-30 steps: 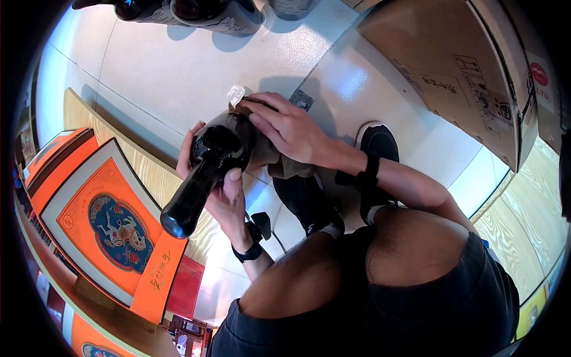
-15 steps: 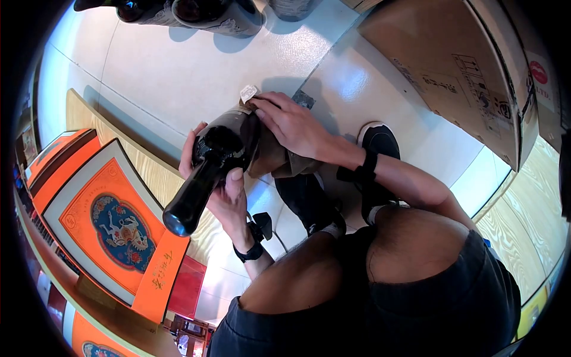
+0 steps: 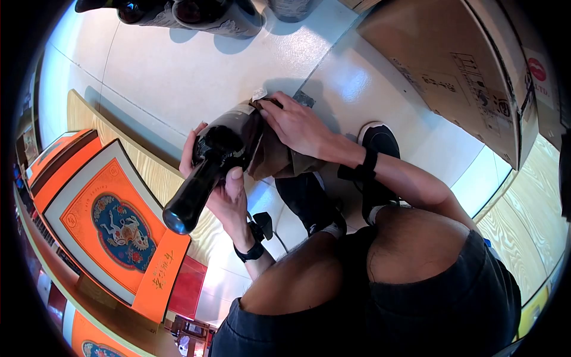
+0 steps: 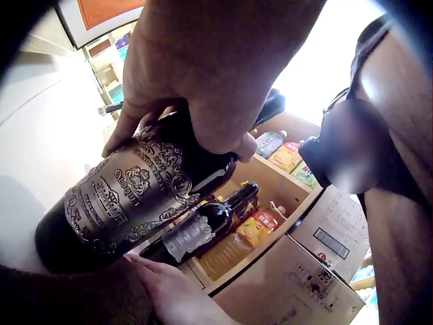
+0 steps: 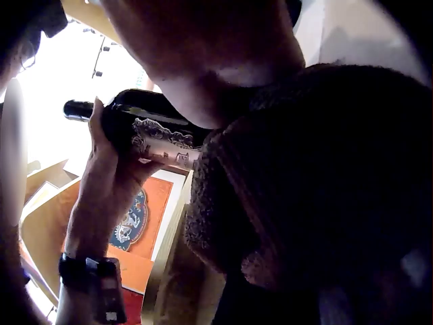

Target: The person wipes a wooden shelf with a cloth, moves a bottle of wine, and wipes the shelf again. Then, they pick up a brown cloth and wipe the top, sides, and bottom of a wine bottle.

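A dark wine bottle (image 3: 191,199) lies tilted in front of me, its neck toward the lower left in the head view. My left hand (image 3: 228,199) grips it round the shoulder, thumb on the near side. In the left wrist view its ornate silvery label (image 4: 122,193) faces the camera. My right hand (image 3: 300,134) holds a brown cloth (image 3: 272,156) against the lower part of the bottle, fingers bent over the fabric. A small white tag (image 3: 259,94) sticks out at the cloth's upper edge. In the right wrist view the fuzzy cloth (image 5: 210,210) hides the bottle's base.
Several dark bottles (image 3: 217,18) stand on the tiled floor at the top. Orange boxes (image 3: 107,229) with a blue emblem sit on a wooden shelf at the left. A large cardboard box (image 3: 443,74) is at the right. My shoes (image 3: 379,140) are just below the hands.
My right hand and the cloth have slid right along the bottle, away from its neck, and the white tag has moved right with them. The left hand and bottle have barely moved.
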A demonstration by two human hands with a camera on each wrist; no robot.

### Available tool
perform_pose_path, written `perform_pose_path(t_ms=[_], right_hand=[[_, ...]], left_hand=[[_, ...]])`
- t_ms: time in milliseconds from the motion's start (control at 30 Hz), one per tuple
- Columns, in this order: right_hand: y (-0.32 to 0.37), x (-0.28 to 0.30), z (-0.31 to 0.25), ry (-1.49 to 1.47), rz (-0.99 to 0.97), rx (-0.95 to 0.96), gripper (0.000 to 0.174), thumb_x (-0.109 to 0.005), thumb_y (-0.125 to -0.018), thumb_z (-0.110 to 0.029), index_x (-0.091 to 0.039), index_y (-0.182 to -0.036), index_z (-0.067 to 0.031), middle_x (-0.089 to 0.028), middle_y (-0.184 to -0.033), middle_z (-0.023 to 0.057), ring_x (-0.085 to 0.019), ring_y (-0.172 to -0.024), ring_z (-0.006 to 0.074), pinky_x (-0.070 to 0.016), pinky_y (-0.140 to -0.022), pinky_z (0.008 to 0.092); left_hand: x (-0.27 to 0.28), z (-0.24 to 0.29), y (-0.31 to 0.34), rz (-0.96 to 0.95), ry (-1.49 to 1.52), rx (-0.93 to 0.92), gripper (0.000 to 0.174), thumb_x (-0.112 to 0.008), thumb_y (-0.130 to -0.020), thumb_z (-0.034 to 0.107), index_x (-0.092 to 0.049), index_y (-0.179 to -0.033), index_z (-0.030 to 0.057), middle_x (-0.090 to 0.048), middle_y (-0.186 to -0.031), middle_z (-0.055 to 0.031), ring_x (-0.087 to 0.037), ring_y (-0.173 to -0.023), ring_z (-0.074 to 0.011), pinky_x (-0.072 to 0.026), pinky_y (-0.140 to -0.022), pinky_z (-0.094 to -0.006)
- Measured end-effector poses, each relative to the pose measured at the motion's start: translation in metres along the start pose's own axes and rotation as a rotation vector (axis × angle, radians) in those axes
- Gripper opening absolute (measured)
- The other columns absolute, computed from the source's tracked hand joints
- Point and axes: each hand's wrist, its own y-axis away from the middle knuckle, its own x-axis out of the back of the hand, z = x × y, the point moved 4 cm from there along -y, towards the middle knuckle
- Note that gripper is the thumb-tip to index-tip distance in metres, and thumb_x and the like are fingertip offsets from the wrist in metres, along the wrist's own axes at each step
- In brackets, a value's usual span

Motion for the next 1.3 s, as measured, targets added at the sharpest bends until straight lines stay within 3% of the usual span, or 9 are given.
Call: perform_pose_path(t_ms=[67,200,300,500,600,667,1100,1167,1300], right_hand=[[0.0,0.001,-0.001,0.036,-0.002,0.019,0.031,-0.052,-0.104,-0.021,-0.061,-0.123,0.002,-0.059,-0.116,0.0228,-0.065,-0.103,0.0421,-0.0564,-0.085,0.0482],[0.004,0.003,0.003,0.078,0.006,0.04,0.03,-0.053,-0.103,-0.019,-0.062,-0.121,0.0029,-0.061,-0.11,0.0232,-0.065,-0.102,0.0425,-0.0567,-0.084,0.0474],[0.008,0.001,0.012,0.117,-0.098,0.011,0.03,-0.054,-0.102,-0.019,-0.063,-0.122,0.0009,-0.063,-0.11,0.0221,-0.065,-0.102,0.0413,-0.0567,-0.084,0.0478],[-0.01,0.024,0.013,0.044,0.09,0.05,0.032,-0.055,-0.102,-0.02,-0.064,-0.13,-0.0084,-0.063,-0.116,0.0158,-0.065,-0.104,0.037,-0.0538,-0.088,0.0443],[-0.024,0.026,0.003,0.029,-0.02,0.098,0.032,-0.056,-0.101,-0.018,-0.065,-0.131,-0.0105,-0.06,-0.119,0.0149,-0.064,-0.106,0.036,-0.0533,-0.089,0.0435],[-0.029,0.017,-0.001,0.039,-0.158,0.101,0.034,-0.056,-0.1,-0.013,-0.063,-0.133,-0.0097,-0.057,-0.122,0.0159,-0.064,-0.106,0.0363,-0.0528,-0.091,0.0438],[-0.026,0.008,0.0,0.082,-0.165,0.048,0.039,-0.053,-0.097,-0.007,-0.06,-0.135,-0.0078,-0.055,-0.126,0.0226,-0.065,-0.102,0.0434,-0.0533,-0.089,0.049],[-0.023,0.008,-0.001,0.102,-0.14,0.045,0.042,-0.057,-0.092,-0.008,-0.06,-0.134,-0.0019,-0.056,-0.118,0.024,-0.065,-0.101,0.0415,-0.0551,-0.085,0.0484],[-0.016,0.003,0.002,0.128,-0.127,0.004,0.04,-0.055,-0.097,-0.011,-0.059,-0.136,-0.0051,-0.056,-0.126,0.0253,-0.065,-0.102,0.045,-0.0546,-0.087,0.0485]], left_hand=[[0.0,0.0,0.0,0.007,0.004,0.001,0.102,-0.083,-0.078,0.059,-0.038,-0.149,0.001,-0.052,-0.143,-0.0216,-0.052,-0.133,-0.0315,-0.0401,-0.115,-0.0444],[0.001,-0.001,0.0,0.008,0.015,0.002,0.102,-0.083,-0.078,0.059,-0.038,-0.148,0.0009,-0.052,-0.143,-0.0214,-0.052,-0.133,-0.0316,-0.04,-0.115,-0.0443],[-0.001,-0.002,0.0,-0.005,0.017,-0.001,0.102,-0.083,-0.078,0.06,-0.038,-0.149,0.0009,-0.052,-0.143,-0.0216,-0.052,-0.133,-0.0316,-0.0398,-0.115,-0.0443],[-0.001,0.0,0.001,0.001,0.028,0.016,0.104,-0.083,-0.078,0.06,-0.035,-0.15,0.0009,-0.051,-0.144,-0.0222,-0.051,-0.134,-0.0316,-0.0401,-0.115,-0.044],[-0.001,0.0,0.001,-0.006,0.036,0.011,0.105,-0.083,-0.078,0.06,-0.035,-0.15,0.0008,-0.051,-0.144,-0.022,-0.051,-0.135,-0.0316,-0.0397,-0.115,-0.0439],[-0.001,0.002,0.002,-0.009,0.03,0.026,0.105,-0.083,-0.078,0.06,-0.034,-0.15,0.0009,-0.051,-0.145,-0.0221,-0.05,-0.135,-0.0316,-0.0395,-0.115,-0.044],[-0.001,-0.001,0.002,0.015,0.041,0.028,0.105,-0.083,-0.077,0.06,-0.035,-0.15,0.0013,-0.05,-0.145,-0.0227,-0.05,-0.135,-0.0319,-0.04,-0.115,-0.0441],[-0.001,-0.001,0.002,0.016,0.032,0.016,0.105,-0.083,-0.078,0.06,-0.035,-0.15,0.0007,-0.05,-0.145,-0.0227,-0.05,-0.135,-0.032,-0.0403,-0.115,-0.044],[-0.002,-0.001,0.002,0.018,0.033,0.011,0.105,-0.082,-0.078,0.06,-0.035,-0.15,0.0,-0.05,-0.145,-0.0227,-0.051,-0.134,-0.0319,-0.0404,-0.115,-0.0438]])
